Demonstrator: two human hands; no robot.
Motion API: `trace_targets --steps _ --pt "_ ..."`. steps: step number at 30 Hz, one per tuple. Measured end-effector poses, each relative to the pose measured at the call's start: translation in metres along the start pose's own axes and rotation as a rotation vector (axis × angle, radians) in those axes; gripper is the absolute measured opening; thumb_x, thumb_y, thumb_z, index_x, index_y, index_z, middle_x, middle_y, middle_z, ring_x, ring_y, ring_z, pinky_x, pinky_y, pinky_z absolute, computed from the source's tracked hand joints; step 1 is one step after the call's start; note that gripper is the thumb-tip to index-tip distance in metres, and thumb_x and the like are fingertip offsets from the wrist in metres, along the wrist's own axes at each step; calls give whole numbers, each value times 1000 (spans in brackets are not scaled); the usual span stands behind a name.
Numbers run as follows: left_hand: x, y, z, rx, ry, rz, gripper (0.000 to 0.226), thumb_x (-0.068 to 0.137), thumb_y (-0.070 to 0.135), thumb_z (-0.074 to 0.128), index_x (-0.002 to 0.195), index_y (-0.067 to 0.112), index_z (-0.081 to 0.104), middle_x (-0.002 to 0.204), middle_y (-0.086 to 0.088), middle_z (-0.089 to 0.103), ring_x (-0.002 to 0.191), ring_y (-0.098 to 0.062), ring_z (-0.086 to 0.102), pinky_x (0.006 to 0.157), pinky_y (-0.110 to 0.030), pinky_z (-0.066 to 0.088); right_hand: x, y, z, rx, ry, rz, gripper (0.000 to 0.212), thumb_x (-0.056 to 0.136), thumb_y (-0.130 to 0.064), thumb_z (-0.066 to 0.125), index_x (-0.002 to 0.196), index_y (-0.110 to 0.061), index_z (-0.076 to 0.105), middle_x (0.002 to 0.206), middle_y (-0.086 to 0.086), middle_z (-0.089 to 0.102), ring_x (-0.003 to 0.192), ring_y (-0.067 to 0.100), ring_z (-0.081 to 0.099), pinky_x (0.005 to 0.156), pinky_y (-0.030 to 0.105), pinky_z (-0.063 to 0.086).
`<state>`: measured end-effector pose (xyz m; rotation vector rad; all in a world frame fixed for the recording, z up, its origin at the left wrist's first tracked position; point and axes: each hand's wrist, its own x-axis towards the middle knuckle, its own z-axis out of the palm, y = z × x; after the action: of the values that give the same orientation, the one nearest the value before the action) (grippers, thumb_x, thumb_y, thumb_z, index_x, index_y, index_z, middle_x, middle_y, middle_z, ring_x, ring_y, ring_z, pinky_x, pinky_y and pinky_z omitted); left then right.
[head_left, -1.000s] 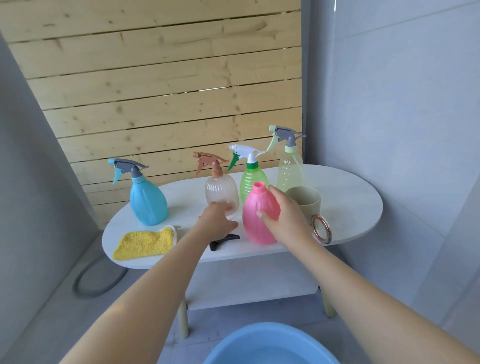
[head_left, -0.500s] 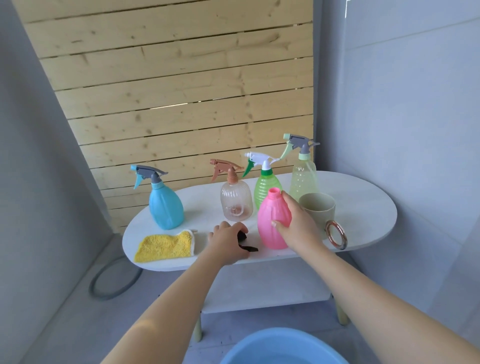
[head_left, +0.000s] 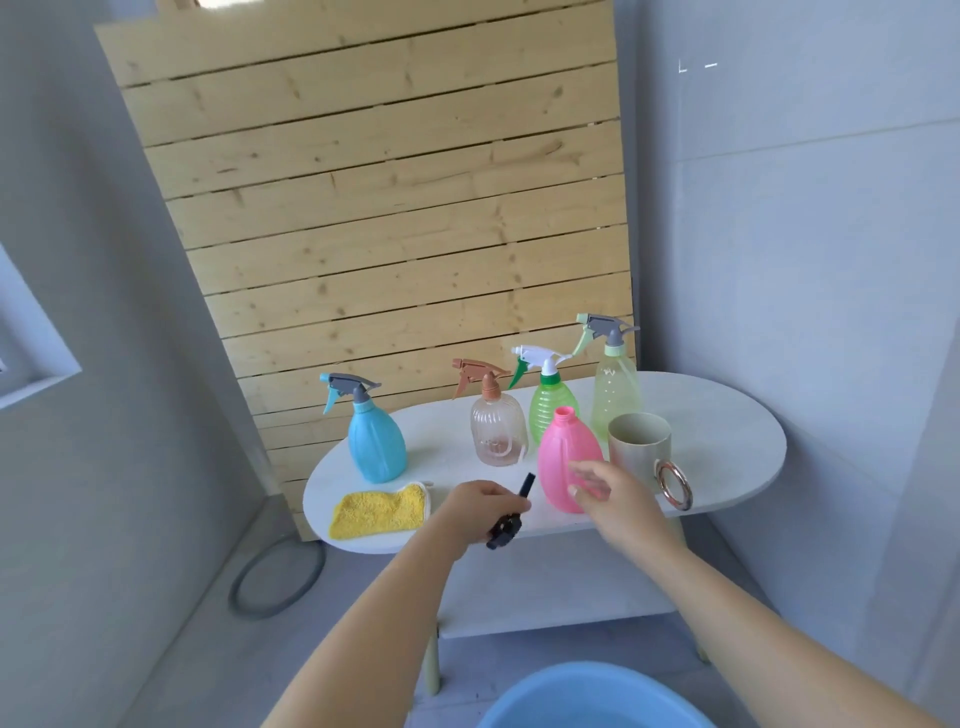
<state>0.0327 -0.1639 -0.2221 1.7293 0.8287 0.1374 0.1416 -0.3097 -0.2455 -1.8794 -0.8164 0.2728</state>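
Table (head_left: 727, 441) | left hand (head_left: 480, 512) grips black sprayer (head_left: 505, 532) | right hand (head_left: 618, 499) loose, beside pink bottle (head_left: 563, 452)

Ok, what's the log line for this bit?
left grip: holds black sprayer | right grip: open, by pink bottle | pink bottle: upright, capless, on table

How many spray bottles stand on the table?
5: blue bottle at the left, clear ribbed bottle mid-table, green bottle and tall pale-green bottle behind, headless pink bottle in front by the right hand. The left hand holds a black spray head. None looks hidden.
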Motion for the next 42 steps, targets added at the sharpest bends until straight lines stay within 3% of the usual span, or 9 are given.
trace_targets --steps 4,6,12,15,21,26,29,39,42 --pt "-22 24 3 -302 -68 -122 18 87 23 66 100 12 59 103 -10 66 85 -20 63 77 -29 53 -19 -14 -3 37 -118 -57 35 92 -13 58 124 -27 59 115 -9 58 111 7 53 82 17 37" --pt "-29 38 4 -422 -97 -162 24 86 25 68 103 11 57 119 -16 61 86 -28 66 82 -36 54 -23 -21 -8 34 -148 -83 38 91 -15 60 127 -29 57 113 -12 56 110 4 51 81 16 35" --pt "-51 74 15 -593 -94 -146 17 93 21 60 92 6 53 117 -25 56 82 -35 64 78 -44 53 -24 -42 -28 49 -88 -143 36 82 -27 71 117 -31 64 101 -15 63 101 7 56 81 21 41" --pt "-53 85 17 -618 -67 -129 21 94 27 59 92 6 52 109 -24 58 82 -34 63 87 -47 50 -18 -51 -35 29 -21 -203 26 83 -26 70 109 -29 68 86 -14 66 85 9 61 69 16 43" --pt "-40 95 24 -522 -38 30 35 97 24 52 130 15 45 103 -10 58 81 -23 68 82 -41 54 12 -74 -56 -60 300 -227 13 92 -23 55 87 -19 66 66 -8 56 67 14 51 51 16 32" --pt "-13 82 29 -262 150 122 8 95 19 54 101 14 56 90 -1 56 74 -14 63 73 -29 53 48 -99 -77 -54 416 -230 26 94 -22 51 77 -3 58 62 0 50 62 21 44 49 22 28" --pt "5 70 32 -171 250 139 14 92 17 58 103 10 56 84 -1 57 74 -16 59 69 -27 49 66 -111 -82 -88 438 -242 27 95 -22 49 79 -1 58 66 5 53 65 23 46 50 25 30" --pt "42 59 49 78 352 305 42 90 27 62 129 13 53 126 1 56 110 -15 54 88 -25 42 97 -116 -82 -149 431 -280 24 95 -19 48 83 -2 61 69 5 57 67 23 48 50 24 31" --pt "48 57 56 77 352 320 40 91 22 60 130 14 52 128 -1 57 112 -18 56 89 -27 45 99 -119 -88 -115 432 -291 22 95 -18 48 82 -5 61 66 3 55 69 30 58 57 35 50"
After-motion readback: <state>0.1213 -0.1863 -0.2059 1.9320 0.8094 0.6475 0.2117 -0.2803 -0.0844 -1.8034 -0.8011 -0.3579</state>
